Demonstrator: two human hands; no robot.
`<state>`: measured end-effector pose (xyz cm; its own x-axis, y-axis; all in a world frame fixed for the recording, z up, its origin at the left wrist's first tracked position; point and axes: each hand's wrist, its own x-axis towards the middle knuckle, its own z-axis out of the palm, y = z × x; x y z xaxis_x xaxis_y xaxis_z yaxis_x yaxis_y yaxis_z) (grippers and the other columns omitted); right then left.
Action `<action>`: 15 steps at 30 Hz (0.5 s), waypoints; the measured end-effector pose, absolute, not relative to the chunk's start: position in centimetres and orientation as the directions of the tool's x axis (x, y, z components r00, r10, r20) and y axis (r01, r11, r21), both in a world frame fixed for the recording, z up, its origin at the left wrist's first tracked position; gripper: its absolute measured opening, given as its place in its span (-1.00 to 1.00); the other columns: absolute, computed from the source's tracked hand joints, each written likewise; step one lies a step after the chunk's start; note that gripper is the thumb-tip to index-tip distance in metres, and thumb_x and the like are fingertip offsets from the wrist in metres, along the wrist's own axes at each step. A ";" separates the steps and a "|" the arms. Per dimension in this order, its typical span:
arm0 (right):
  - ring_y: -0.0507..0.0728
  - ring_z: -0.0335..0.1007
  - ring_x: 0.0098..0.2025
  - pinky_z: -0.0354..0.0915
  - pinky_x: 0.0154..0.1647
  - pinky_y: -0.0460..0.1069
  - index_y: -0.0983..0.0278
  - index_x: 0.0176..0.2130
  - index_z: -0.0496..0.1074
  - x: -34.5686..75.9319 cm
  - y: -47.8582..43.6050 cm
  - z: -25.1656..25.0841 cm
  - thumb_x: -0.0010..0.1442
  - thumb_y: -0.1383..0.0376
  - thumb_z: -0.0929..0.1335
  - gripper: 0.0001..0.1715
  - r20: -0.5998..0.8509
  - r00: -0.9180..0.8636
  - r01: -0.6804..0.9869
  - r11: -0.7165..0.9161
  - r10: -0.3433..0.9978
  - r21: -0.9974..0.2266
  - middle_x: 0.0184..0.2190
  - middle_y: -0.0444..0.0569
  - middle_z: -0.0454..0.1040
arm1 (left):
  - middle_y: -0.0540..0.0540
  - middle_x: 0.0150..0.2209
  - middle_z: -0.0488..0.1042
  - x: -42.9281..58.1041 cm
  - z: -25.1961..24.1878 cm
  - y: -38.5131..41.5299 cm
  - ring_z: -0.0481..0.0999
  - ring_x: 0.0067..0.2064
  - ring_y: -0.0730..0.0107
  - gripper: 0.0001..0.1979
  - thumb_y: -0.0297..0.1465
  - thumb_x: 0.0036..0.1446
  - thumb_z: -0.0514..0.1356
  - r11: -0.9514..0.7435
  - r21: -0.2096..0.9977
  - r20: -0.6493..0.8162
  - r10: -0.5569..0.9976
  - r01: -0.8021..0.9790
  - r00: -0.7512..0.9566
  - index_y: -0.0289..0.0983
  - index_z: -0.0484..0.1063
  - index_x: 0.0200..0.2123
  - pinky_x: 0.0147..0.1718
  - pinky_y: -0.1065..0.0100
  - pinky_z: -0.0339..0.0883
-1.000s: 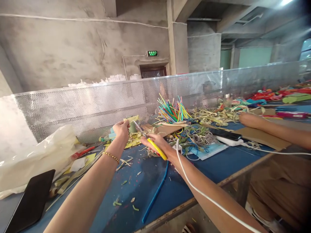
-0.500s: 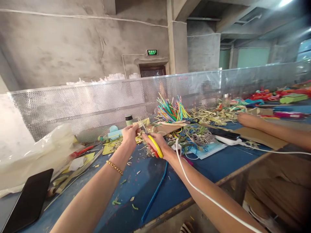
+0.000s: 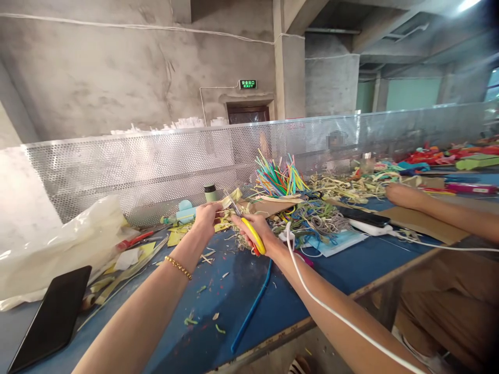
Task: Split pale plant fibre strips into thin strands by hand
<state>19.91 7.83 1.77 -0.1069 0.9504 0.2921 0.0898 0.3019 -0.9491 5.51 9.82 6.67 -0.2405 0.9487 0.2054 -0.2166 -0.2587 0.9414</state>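
My right hand is closed round the yellow and red handles of a pair of scissors, whose blades point up and left. My left hand is closed on a small pale yellow strip, held up against the blades. Both hands hover close together over the blue table. A gold bracelet sits on my left wrist. A white cable runs over my right forearm.
A perforated metal screen backs the table. Coloured strips and scraps pile behind my hands. A black phone and a clear plastic bag lie left. A blue tube lies near the front edge. Another person's arm rests at right.
My two hands have come together: the left moved right and down from the green tube, the scissors' blades swung up to meet the yellow strip.
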 end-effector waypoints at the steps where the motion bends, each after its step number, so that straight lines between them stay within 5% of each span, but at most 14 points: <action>1: -0.08 0.10 -0.77 0.04 -0.86 -0.18 0.28 -0.40 0.41 19.9 7.8 1.8 -0.04 -0.13 0.45 -0.46 0.291 -0.108 0.098 0.301 0.951 -0.949 -0.70 -0.22 0.25 | -0.02 -0.59 0.39 5.5 6.6 9.9 0.35 -0.63 0.53 -0.91 -0.56 -0.19 0.23 -0.253 0.944 0.203 0.951 -0.213 -0.234 -0.38 0.41 -0.49 -0.66 0.45 0.07; 15: -0.10 0.07 -0.80 -0.02 -0.86 -0.19 0.27 -0.55 0.26 19.7 7.9 0.8 -0.03 -0.13 0.44 -0.43 0.184 -0.174 0.168 0.213 0.967 -0.962 -0.75 -0.23 0.24 | -0.03 -0.60 0.38 5.1 5.6 11.6 0.30 -0.65 0.59 -0.87 -0.54 -0.08 0.32 -0.161 0.984 0.137 0.958 -0.076 -0.251 -0.39 0.40 -0.52 -0.67 0.48 0.04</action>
<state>19.67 7.93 0.84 -0.1742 0.9674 0.1839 0.1680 0.2133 -0.9624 5.15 11.63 5.55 -0.2505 0.9583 0.1374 -0.0758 -0.1609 0.9841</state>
